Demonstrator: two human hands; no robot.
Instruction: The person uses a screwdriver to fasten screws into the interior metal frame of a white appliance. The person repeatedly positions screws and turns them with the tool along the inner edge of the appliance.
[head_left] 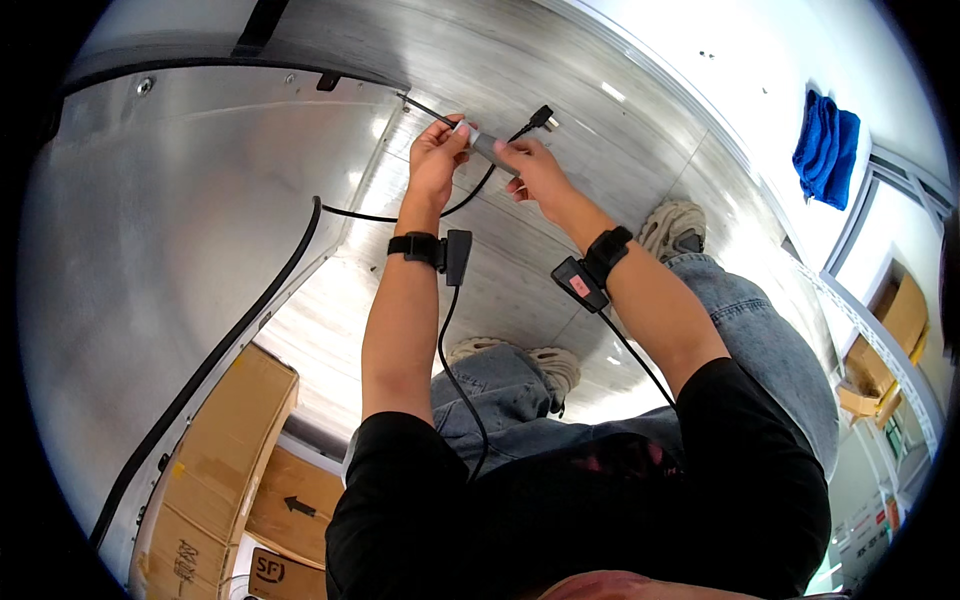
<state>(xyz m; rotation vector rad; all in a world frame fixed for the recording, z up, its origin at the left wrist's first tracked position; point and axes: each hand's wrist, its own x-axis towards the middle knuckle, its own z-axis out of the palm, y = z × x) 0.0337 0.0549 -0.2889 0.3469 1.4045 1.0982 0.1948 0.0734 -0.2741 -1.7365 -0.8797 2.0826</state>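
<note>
Both hands are out in front of me, above the floor near the corner of a large silver metal panel (230, 190). They hold a grey, tube-like piece (492, 149) with a pale collar at its left end. A thin dark rod or cord (425, 106) runs from that collar to the panel's corner; I cannot tell which it is. My left hand (436, 165) pinches the collar end. My right hand (538, 177) is closed around the lower right end. Just beyond them lies a black power plug (543, 117), whose black cord (365, 215) passes beneath the grey piece.
The cord thickens along the metal panel at left. Cardboard boxes (215, 465) stand at lower left. A folded blue cloth (827, 150) is at upper right, near a white metal frame (870, 320). My shoes (672, 230) are on the grey wood-look floor (500, 270).
</note>
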